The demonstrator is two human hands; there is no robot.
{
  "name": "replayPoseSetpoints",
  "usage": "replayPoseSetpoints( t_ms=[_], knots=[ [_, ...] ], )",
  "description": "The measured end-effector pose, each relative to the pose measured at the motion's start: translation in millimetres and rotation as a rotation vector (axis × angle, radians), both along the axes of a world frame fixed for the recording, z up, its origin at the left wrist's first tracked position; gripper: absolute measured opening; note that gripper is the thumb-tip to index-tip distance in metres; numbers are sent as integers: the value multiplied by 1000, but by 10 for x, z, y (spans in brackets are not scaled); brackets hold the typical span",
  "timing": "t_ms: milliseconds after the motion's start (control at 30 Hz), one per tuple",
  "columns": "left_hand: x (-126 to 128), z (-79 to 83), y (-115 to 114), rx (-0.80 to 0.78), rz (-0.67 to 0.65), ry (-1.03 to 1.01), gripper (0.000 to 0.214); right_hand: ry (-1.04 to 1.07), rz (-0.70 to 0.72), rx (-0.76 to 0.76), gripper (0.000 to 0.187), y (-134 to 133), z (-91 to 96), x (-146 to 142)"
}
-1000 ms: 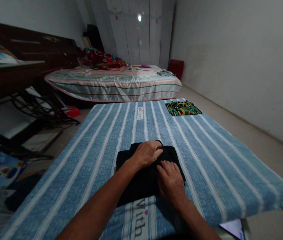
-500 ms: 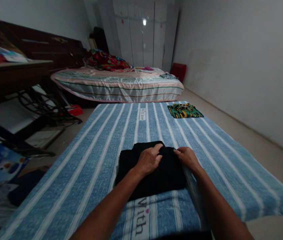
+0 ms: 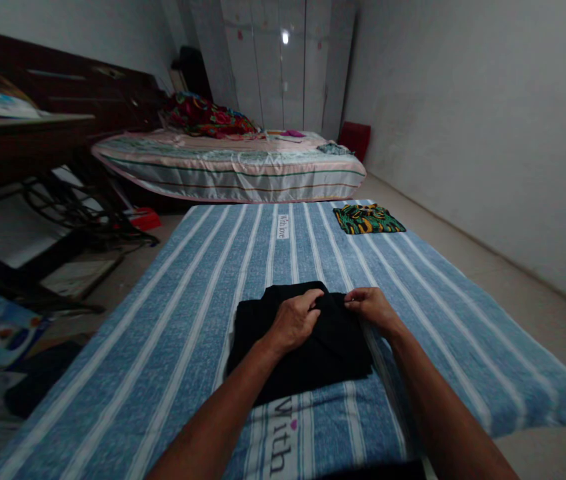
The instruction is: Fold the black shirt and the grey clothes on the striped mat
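Observation:
A folded black garment (image 3: 297,367) lies flat in front of me on a blue and white striped cloth (image 3: 203,293). My left hand (image 3: 297,320) rests on top of the garment near its middle. Its thumb and forefinger are apart, with black fabric showing between them; the other fingers are partly hidden. At the garment's upper right edge, my right hand (image 3: 370,308) has thumb and fingertips pinched together on the fabric. Farther off, toward the back right of the striped cloth, sits a folded green, yellow and black patterned garment (image 3: 369,219).
Beyond the striped surface stands a bed (image 3: 243,177) with a red floral blanket (image 3: 207,119). A dark sewing-machine table (image 3: 23,147) is on the left, above a blue box (image 3: 0,323). A white wall (image 3: 483,100) runs along the right.
My right hand has lifted slightly and its fingers look more bent at the garment's edge. My left hand stays on the black garment. The view has shifted a little.

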State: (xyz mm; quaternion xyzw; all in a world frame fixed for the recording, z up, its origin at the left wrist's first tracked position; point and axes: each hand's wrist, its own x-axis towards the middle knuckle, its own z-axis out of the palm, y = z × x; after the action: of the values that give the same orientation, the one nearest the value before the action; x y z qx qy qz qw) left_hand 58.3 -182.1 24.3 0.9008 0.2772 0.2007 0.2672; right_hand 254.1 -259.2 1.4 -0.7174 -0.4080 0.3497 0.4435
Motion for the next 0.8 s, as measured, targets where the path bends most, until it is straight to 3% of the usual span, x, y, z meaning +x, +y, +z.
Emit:
replayPoseSetpoints(
  t_ms=[267, 533, 733, 800],
  knots=[
    [-23, -10, 0, 1, -28, -32, 37, -89, -44, 79, 12, -48, -111, -3],
    [-36, -65, 25, -35, -19, -75, 38, -149, -121, 30, 12, 28, -161, -35],
    [-46, -97, 24, -29, -18, -110, 35, -366, -217, 23, 14, -75, -57, -138],
    [-42, -104, 23, -27, -20, -129, 35, -460, -253, 108, 19, -190, -4, -235]
  ],
)
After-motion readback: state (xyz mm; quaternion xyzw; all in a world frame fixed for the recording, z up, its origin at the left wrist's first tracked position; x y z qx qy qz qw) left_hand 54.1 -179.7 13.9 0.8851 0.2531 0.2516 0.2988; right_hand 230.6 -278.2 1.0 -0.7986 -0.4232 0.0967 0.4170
